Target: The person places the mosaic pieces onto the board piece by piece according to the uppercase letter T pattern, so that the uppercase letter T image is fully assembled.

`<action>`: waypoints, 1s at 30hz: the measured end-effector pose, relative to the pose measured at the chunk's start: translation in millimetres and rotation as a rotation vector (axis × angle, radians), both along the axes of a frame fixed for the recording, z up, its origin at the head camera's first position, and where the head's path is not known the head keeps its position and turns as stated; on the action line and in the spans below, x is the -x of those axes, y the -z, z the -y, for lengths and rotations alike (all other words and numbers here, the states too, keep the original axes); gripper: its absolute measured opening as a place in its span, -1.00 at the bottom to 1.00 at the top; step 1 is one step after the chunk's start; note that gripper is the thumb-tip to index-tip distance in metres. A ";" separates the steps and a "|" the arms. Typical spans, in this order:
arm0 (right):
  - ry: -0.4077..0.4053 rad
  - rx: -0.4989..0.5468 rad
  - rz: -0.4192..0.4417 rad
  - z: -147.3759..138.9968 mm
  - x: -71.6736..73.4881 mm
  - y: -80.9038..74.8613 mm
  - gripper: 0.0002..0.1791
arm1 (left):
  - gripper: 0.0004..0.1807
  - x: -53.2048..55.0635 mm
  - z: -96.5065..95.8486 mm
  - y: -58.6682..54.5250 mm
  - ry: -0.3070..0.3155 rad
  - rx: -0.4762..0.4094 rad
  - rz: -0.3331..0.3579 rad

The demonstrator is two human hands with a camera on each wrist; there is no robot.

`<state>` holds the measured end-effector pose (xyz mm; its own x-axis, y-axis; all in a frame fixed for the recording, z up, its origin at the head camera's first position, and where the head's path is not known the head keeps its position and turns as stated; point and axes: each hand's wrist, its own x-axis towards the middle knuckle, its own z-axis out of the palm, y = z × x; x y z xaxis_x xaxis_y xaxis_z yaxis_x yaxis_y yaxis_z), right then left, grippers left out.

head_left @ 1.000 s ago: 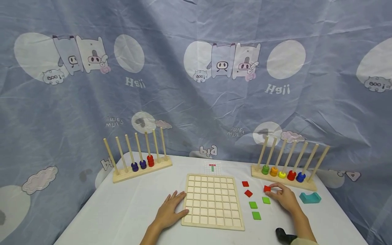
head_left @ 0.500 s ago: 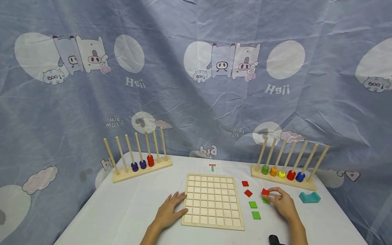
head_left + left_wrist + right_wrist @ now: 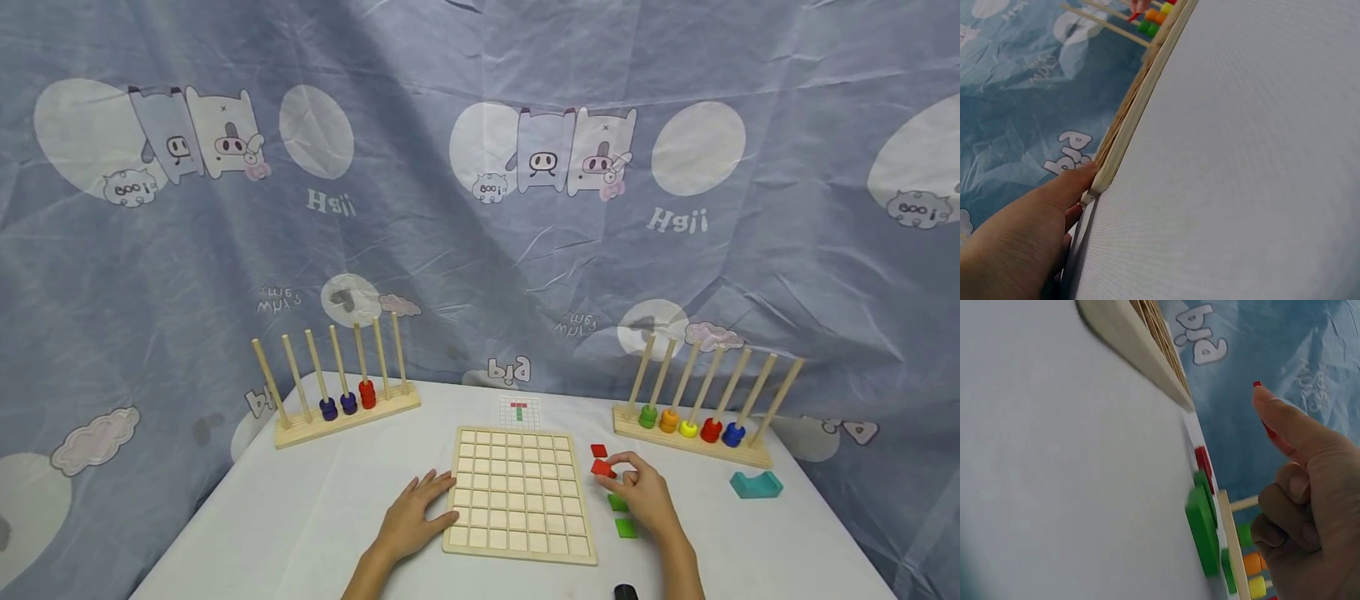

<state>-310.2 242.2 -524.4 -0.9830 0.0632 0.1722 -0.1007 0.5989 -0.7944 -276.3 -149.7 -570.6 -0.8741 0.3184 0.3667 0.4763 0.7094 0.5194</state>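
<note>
My right hand (image 3: pixel 647 498) pinches a red square tile (image 3: pixel 602 467) between thumb and forefinger, just right of the wooden grid board (image 3: pixel 517 557). In the right wrist view only thin red edges of it show at the fingertips. Beneath the hand in the head view lie green tiles (image 3: pixel 626 528), partly covered, and another red tile (image 3: pixel 597 451) lies just beyond the held one. My left hand (image 3: pixel 411 521) rests at the board's left edge with fingers extended and spread. In the left wrist view its thumb (image 3: pixel 1075 182) lies along the rim near a corner.
Behind the board lies a pattern card (image 3: pixel 519 412) showing a red and green T. Two wooden peg racks stand at the back, the left rack (image 3: pixel 288 432) and right rack (image 3: pixel 742 452), both carrying coloured rings. A teal curved block (image 3: pixel 757 485) sits at the right.
My right hand has moved left with the red tile, from beside the right rack to over the other tiles near the board. My left hand stays at the board's edge.
</note>
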 end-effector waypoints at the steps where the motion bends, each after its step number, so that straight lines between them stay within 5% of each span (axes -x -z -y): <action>1: -0.012 0.009 -0.013 3.8 0.8 -0.3 -0.53 | -0.36 0.0 -0.2 0.1 0.000 0.000 0.001; 10: -0.067 0.039 -0.130 33.8 10.1 -4.6 -0.62 | -0.38 -1.2 -0.2 -1.6 -0.011 0.000 0.001; 30: -0.055 -0.076 -0.048 89.9 36.7 -1.0 -0.57 | -0.37 -0.7 0.2 -0.7 -0.014 -0.001 -0.006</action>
